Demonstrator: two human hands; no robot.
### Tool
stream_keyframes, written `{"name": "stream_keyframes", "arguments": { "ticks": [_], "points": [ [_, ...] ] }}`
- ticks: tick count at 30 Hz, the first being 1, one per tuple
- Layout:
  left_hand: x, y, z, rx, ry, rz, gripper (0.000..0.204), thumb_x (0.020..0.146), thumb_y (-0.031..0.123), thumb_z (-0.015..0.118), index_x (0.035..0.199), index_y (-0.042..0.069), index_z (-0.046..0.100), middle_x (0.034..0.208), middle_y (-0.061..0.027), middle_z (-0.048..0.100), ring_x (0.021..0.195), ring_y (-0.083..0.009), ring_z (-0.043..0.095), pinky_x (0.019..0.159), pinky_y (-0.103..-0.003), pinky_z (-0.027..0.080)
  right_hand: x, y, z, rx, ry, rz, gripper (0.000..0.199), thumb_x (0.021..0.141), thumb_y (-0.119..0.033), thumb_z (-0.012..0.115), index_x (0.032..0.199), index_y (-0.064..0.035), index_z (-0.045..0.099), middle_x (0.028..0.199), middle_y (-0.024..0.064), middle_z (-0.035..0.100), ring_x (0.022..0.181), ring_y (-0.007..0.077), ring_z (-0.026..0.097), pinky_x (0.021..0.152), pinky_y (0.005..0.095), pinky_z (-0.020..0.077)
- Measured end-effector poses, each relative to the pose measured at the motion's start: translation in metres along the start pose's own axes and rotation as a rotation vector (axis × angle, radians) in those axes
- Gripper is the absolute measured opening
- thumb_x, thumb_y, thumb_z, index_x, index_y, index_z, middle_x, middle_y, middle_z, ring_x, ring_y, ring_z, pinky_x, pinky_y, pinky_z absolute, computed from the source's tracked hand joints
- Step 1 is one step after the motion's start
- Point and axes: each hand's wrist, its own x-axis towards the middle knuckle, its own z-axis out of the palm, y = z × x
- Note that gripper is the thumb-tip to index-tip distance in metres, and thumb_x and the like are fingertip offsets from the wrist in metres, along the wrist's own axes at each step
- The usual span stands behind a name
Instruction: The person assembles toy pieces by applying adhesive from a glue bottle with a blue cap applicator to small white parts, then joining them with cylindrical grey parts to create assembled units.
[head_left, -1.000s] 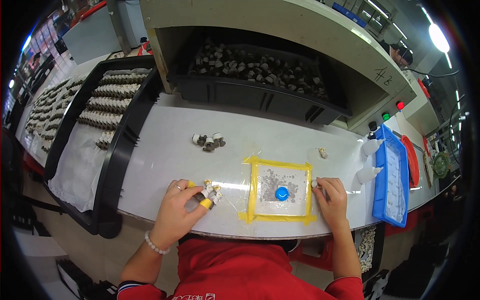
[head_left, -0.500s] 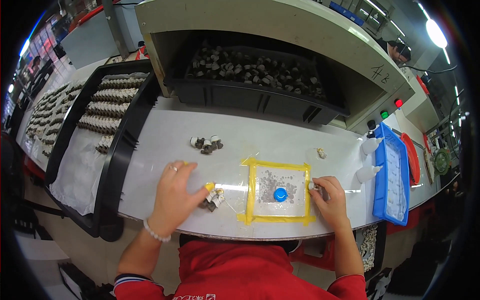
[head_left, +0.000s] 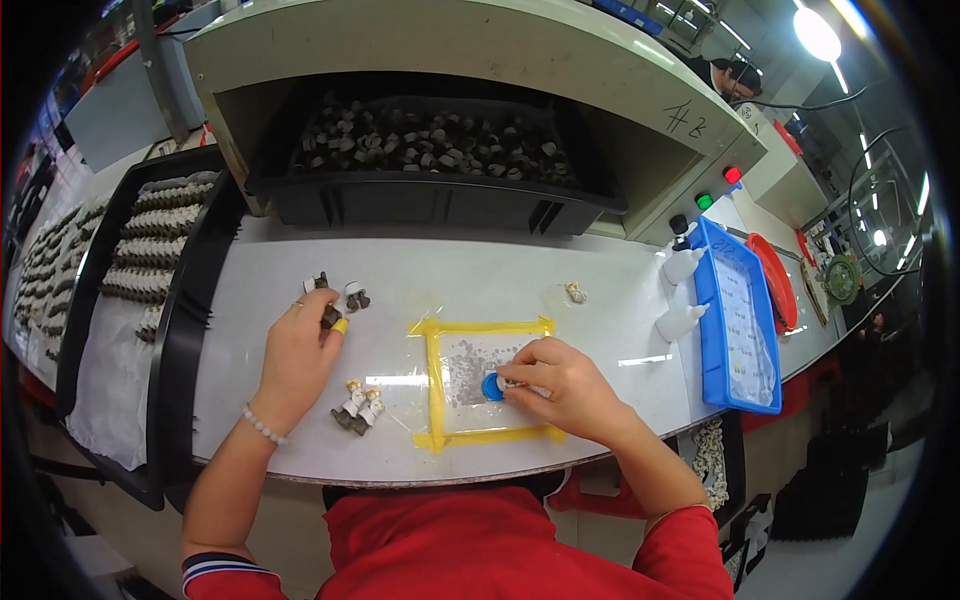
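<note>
My left hand (head_left: 298, 350), with yellow covers on fingertips, closes on a small dark-and-white figurine (head_left: 331, 316). Right beside it are a similar figurine (head_left: 357, 296) and another, partly behind my fingers. Nearer to me, two figurines with white and gold upper parts (head_left: 369, 411) lie together on the table. My right hand (head_left: 562, 388) pinches a small white piece (head_left: 506, 383) at the edge of a blue round cap (head_left: 492, 387). That cap sits inside a yellow-taped square (head_left: 434, 385) with grey spots; my hand covers the square's right side.
A black bin of small parts (head_left: 420, 190) stands under a beige housing. At left is a black tray (head_left: 185, 310) with figurine rows. White squeeze bottles (head_left: 680, 321) and a blue tray (head_left: 712, 350) stand at right. A small white-gold piece (head_left: 575, 293) lies beyond the square.
My right hand has moved left from the square's right edge to the blue cap, carrying the white piece. My left hand has moved away to the far figurines and closed on one. The view has shifted.
</note>
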Motion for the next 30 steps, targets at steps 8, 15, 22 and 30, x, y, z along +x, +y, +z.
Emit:
{"name": "stream_keyframes", "arguments": {
  "ticks": [8, 15, 22, 30],
  "points": [
    [-0.053, 0.061, 0.004, -1.392, -0.171, -0.435, 0.028, 0.082, -0.008, 0.063, 0.109, -0.006, 0.056, 0.096, -0.0118, 0.064, 0.083, -0.0165, 0.064, 0.078, -0.028, 0.053, 0.005, -0.005, 0.003, -0.216, -0.073, -0.098, 0.018, 0.073, -0.010, 0.072, 0.091, -0.0064, 0.071, 0.082, 0.0064, 0.062, 0.074, 0.0237, 0.059, 0.066, 0.0335, 0.0494],
    [-0.082, 0.095, 0.045, -1.747, -0.187, -0.596, 0.028, 0.084, -0.006, 0.061, 0.112, -0.007, 0.055, 0.097, -0.0149, 0.064, 0.089, -0.0216, 0.065, 0.083, -0.032, 0.054, -0.005, -0.002, 0.003, 0.126, 0.035, 0.072, 0.022, 0.074, -0.008, 0.072, 0.095, -0.0042, 0.070, 0.086, 0.0087, 0.064, 0.078, 0.0218, 0.061, 0.069, 0.0302, 0.0496],
    [-0.079, 0.096, 0.056, -1.740, -0.174, -0.604, 0.025, 0.086, -0.004, 0.059, 0.111, -0.007, 0.054, 0.100, -0.0168, 0.064, 0.090, -0.0227, 0.066, 0.082, -0.032, 0.055, -0.007, 0.000, 0.005, 0.304, 0.016, 0.211, 0.024, 0.076, -0.006, 0.072, 0.100, -0.0021, 0.069, 0.089, 0.0102, 0.066, 0.080, 0.0195, 0.063, 0.071, 0.0283, 0.0489],
    [-0.078, 0.095, 0.056, -1.774, -0.175, -0.582, 0.025, 0.086, -0.005, 0.059, 0.111, -0.007, 0.054, 0.105, -0.0180, 0.062, 0.093, -0.0243, 0.065, 0.084, -0.034, 0.055, -0.007, -0.015, 0.000, 0.423, 0.058, 0.099, 0.025, 0.076, -0.005, 0.071, 0.101, -0.0030, 0.068, 0.093, 0.0101, 0.066, 0.084, 0.0205, 0.063, 0.074, 0.0287, 0.0490]
  ]
}}
